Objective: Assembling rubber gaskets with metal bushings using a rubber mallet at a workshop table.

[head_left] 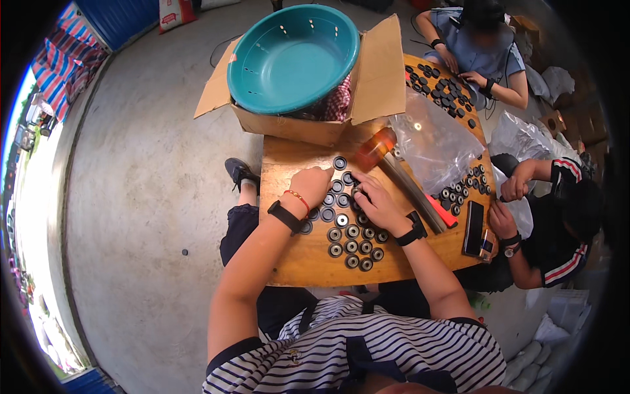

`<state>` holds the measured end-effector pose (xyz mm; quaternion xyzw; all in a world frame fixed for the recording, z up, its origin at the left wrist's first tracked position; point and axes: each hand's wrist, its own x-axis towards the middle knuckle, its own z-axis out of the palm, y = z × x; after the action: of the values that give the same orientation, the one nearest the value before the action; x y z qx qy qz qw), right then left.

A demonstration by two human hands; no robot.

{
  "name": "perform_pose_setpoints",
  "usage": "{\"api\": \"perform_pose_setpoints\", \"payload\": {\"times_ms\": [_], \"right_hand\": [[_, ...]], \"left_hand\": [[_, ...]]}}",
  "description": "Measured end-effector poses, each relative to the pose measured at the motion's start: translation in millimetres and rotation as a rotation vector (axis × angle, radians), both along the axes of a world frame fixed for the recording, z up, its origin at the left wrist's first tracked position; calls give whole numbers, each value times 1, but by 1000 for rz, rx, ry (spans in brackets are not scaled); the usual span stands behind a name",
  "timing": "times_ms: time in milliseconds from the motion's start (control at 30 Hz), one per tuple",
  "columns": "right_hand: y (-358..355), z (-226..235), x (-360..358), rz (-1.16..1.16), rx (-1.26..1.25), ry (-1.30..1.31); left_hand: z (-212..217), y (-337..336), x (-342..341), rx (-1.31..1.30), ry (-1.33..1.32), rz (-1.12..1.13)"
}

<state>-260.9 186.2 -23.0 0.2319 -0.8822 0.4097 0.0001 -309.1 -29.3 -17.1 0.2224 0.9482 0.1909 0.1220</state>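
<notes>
Small black rollers (352, 232), several with metal centres, lie in rows on the wooden table before me. My left hand (312, 186) rests over the left side of the group with its fingers curled closed; its fingertips are mostly hidden, so what they hold, if anything, cannot be made out. My right hand (378, 202) is bent over the right side, its fingers closed on a small black roller (356, 191). Darker, ring-shaped rollers (339, 163) lie between and beyond my hands.
A mallet (376, 150) with an orange head lies right of my hands, beside a metal bar (412, 196) and a clear plastic bag (436, 144). Beyond stands an open cardboard box (289, 127) with a green basin (289, 62) on it. A phone (473, 228) lies near two seated co-workers.
</notes>
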Motion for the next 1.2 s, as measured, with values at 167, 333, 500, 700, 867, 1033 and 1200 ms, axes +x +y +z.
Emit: {"api": "perform_pose_setpoints", "payload": {"times_ms": [167,333,500,700,867,1033,1200], "right_hand": [[0,6,1,68,-70,-130],[-14,6,-36,192,24,-91],[-5,30,-8,108,-29,-115],[63,42,68,-403,225,-198],[79,9,113,-329,617,311],[80,12,105,-336,444,153],[51,34,49,-383,12,-150]], "left_hand": [[14,-13,29,123,-33,-73],[29,-33,68,431,43,196],[34,-52,141,563,-84,487],[26,-71,201,1203,-643,825],[7,-62,194,1913,-962,921],[7,-58,185,1975,-871,921],[-8,-77,187,1827,-636,871]]}}
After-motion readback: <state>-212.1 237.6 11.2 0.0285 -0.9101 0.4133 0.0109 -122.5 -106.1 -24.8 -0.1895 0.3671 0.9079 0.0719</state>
